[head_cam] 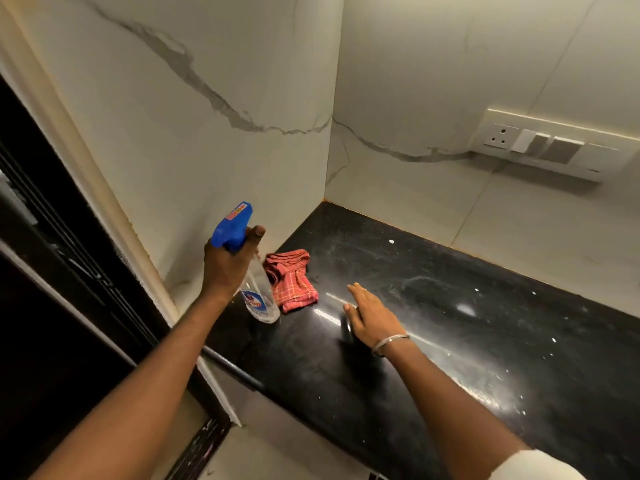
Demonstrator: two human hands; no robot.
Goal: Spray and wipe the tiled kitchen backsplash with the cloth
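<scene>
One left hand point(225, 268) grips the clear blue-nozzled spray bottle point(249, 271), aimed at the marble-veined tiles point(194, 140); right hand point(372, 317) splayed, empty, near the crumpled red checked cloth point(292, 280).

Left arm extended forward, bare forearm. Left hand point(225, 268) raised, fingers wrapped round neck of spray bottle point(254, 282), index finger at trigger. Right arm extended, bangle on wrist, white sleeve at edge. Right hand point(372, 315) empty, flat, palm down, fingers straight, low over surface point(485, 323).
</scene>
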